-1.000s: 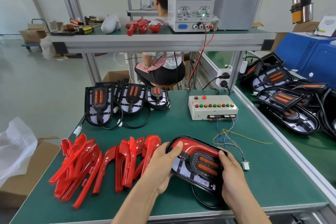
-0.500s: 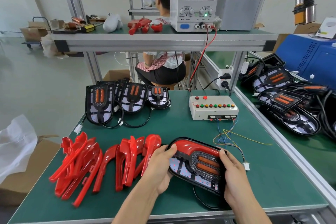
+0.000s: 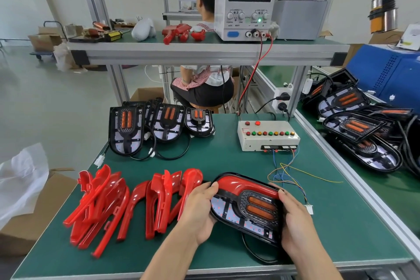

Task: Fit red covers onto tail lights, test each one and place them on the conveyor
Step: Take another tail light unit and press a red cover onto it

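On the green workbench [image 3: 227, 161], near its front edge, I hold a black oval tail light [image 3: 246, 209] tilted up toward me. A glossy red cover [image 3: 245, 185] sits along its upper rim, curving round the honeycomb centre with two orange strips; small red dots show on its pale inner panel. My left hand [image 3: 198, 209] grips its left end, thumb on the cover. My right hand [image 3: 295, 218] clasps its right end. Left of the tail light, loose red covers [image 3: 127, 202] lie heaped.
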The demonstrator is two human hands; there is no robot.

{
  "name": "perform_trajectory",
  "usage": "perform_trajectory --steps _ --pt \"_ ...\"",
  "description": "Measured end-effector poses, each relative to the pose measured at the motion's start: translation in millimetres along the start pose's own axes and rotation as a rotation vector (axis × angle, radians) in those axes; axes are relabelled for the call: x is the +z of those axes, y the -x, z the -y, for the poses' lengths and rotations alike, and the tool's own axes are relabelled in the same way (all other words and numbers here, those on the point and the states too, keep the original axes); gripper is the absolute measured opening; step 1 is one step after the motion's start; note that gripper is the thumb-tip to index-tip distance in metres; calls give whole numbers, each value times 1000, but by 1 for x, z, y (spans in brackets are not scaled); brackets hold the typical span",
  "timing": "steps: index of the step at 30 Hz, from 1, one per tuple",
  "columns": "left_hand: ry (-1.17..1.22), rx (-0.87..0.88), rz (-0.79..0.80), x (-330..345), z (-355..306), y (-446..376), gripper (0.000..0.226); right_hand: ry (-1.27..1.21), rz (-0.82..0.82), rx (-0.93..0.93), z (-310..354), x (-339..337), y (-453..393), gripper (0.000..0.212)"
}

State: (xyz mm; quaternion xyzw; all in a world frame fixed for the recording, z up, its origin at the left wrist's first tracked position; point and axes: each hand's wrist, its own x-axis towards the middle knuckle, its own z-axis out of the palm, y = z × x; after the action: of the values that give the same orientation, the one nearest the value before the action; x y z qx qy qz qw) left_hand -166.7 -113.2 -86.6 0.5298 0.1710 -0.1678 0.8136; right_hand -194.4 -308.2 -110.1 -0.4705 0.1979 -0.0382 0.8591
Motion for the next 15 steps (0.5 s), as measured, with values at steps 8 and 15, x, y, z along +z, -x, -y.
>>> perform_trajectory --steps 8,15 --pt "-42 7 58 -7 0 1 29 90 -9 -30 -4 0 0 38" --pt "175 71 85 3 -7 -4 39 133 28 -38 2 -6 6 36"
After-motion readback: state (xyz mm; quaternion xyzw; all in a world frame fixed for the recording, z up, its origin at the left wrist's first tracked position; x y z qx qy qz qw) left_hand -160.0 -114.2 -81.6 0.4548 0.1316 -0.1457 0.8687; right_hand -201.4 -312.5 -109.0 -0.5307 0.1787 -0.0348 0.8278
